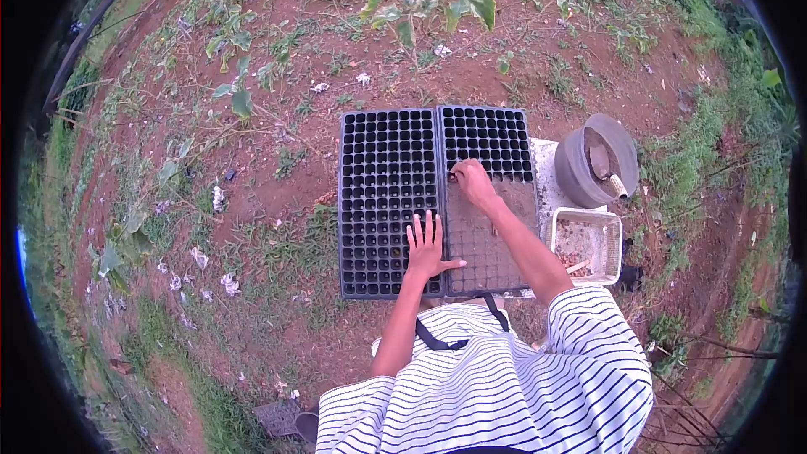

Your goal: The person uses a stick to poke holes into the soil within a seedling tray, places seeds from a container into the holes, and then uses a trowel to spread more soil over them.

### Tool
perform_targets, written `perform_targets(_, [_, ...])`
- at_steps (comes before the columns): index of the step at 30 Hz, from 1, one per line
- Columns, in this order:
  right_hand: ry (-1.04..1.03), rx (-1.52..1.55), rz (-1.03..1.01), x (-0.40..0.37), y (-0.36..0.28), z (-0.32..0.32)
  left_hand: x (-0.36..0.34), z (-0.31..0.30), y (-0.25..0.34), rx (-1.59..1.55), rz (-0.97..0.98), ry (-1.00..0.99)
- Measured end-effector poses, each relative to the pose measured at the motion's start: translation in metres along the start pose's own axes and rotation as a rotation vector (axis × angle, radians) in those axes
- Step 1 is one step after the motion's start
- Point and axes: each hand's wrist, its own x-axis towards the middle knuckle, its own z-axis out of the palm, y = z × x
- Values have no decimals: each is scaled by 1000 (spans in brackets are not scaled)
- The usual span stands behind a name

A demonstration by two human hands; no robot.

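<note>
Two black seedling trays lie side by side in front of me. The left seedling tray (388,193) has hollow cells with no soil fill showing, apart from specks in a few. In the right seedling tray (487,130) the far cells are hollow, while brown soil (492,244) fills the nearer ones. My left hand (426,250) lies flat with fingers spread across the inner edges of both trays. My right hand (473,181) is at the border between filled and hollow cells, its fingers pinched together. Whatever they may hold is hidden.
Right of the trays stands a grey bucket (574,170) holding soil and a trowel (600,160). Nearer me, a white plastic basket (622,244) contains reddish bits and a small stick. Both rest on a pale surface (545,170). Leafy plants (454,0) grow from the reddish ground beyond.
</note>
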Motion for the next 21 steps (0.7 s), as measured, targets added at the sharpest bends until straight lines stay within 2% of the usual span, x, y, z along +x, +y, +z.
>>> perform_targets(3, [-57, -117, -86, 0, -4, -7, 0, 0, 0, 1, -1, -13])
perform_targets(9, [-87, -265, -82, 1, -5, -4, 1, 0, 0, 26, -18, -5])
perform_targets(15, [-94, -332, -202, -4, -4, -5, 0, 2, -1, 13, -13, -6])
perform_targets(21, [-129, -340, -226, -1, 2, -2, 1, 1, 0, 7, -11, -21])
